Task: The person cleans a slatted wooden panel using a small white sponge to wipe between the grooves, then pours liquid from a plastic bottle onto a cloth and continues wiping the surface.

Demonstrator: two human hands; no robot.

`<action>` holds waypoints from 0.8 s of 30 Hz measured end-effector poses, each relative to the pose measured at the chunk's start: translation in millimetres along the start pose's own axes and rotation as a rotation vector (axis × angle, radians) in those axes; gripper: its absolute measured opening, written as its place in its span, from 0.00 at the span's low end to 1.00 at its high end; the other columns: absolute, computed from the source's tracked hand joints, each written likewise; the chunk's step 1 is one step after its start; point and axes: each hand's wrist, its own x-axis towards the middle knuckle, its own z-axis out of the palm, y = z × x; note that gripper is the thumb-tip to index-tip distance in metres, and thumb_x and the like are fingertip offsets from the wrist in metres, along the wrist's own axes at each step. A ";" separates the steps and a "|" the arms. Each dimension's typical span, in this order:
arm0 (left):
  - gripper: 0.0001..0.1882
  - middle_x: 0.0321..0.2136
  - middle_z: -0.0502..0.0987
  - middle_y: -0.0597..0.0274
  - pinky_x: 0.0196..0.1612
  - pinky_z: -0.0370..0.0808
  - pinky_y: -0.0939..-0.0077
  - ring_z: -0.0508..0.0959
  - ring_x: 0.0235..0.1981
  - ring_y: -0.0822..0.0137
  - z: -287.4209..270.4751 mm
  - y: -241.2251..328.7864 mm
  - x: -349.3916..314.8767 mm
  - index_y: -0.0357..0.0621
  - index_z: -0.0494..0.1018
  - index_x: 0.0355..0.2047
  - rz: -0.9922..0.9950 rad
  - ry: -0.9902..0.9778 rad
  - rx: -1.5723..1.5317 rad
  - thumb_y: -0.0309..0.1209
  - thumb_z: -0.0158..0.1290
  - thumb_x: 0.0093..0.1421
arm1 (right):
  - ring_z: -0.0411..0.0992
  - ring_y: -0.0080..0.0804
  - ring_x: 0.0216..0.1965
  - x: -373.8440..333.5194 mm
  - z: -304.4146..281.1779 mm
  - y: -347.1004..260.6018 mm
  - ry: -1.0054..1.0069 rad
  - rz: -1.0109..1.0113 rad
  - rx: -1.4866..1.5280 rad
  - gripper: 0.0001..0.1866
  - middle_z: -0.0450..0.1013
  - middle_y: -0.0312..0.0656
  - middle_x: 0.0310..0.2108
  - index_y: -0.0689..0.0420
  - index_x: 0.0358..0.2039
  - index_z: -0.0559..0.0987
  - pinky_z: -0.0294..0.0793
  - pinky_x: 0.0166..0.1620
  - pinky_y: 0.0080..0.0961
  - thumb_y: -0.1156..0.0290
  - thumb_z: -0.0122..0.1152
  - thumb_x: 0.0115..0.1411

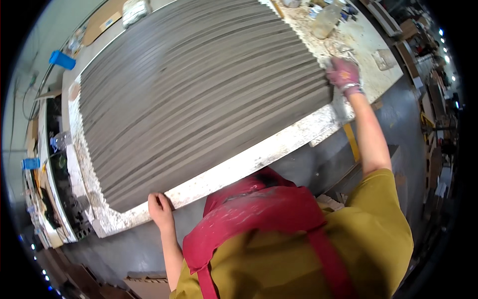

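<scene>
Grey-brown ridged panel [199, 99] lies flat across the worktop [239, 172] before us, its bands running from side to side and whitish, ragged residue lining its left and right edges. Our bare left hand [161, 212] rests at the near white border, close to the panel's lower left corner, fingers curled; we cannot tell whether it grips the edge. Our right hand [344, 74], in a pinkish-purple glove [346, 72], is at the panel's right edge, near the close corner; blur keeps us from telling what it holds. Beyond it stand a cloudy plastic bottle [326, 22] and a clear container [384, 59]. A blue cup [62, 60] is at the far left.
</scene>
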 end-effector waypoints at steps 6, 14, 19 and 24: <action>0.04 0.26 0.71 0.48 0.33 0.70 0.62 0.72 0.28 0.48 -2.2 -0.1 3.7 0.38 0.69 0.29 0.016 0.020 0.049 0.26 0.49 0.59 | 0.72 0.49 0.46 -46.4 1.8 -65.1 0.255 -0.150 0.480 0.21 0.74 0.47 0.46 0.52 0.52 0.74 0.71 0.49 0.37 0.64 0.58 0.57; 0.03 0.25 0.72 0.52 0.31 0.71 0.65 0.74 0.27 0.52 -10.5 -7.9 4.2 0.40 0.69 0.29 0.145 0.045 0.069 0.26 0.50 0.59 | 0.69 0.42 0.44 -128.4 -47.4 -255.1 0.134 -0.712 0.557 0.22 0.71 0.44 0.36 0.52 0.51 0.73 0.60 0.54 0.42 0.61 0.58 0.55; 0.01 0.27 0.73 0.53 0.33 0.71 0.63 0.73 0.30 0.50 -16.8 -8.9 11.2 0.40 0.69 0.29 0.205 -0.060 0.008 0.23 0.50 0.57 | 0.69 0.35 0.43 -175.2 -53.5 -379.7 0.108 -1.005 0.613 0.22 0.71 0.39 0.35 0.51 0.50 0.74 0.52 0.62 0.45 0.61 0.59 0.54; 0.03 0.28 0.74 0.53 0.34 0.70 0.61 0.73 0.31 0.50 -54.9 -24.8 26.7 0.40 0.72 0.32 0.364 -0.305 -0.098 0.24 0.52 0.57 | 0.69 0.35 0.42 -182.6 -34.4 -389.6 0.146 -1.059 0.476 0.22 0.71 0.38 0.35 0.48 0.49 0.74 0.53 0.60 0.49 0.64 0.60 0.51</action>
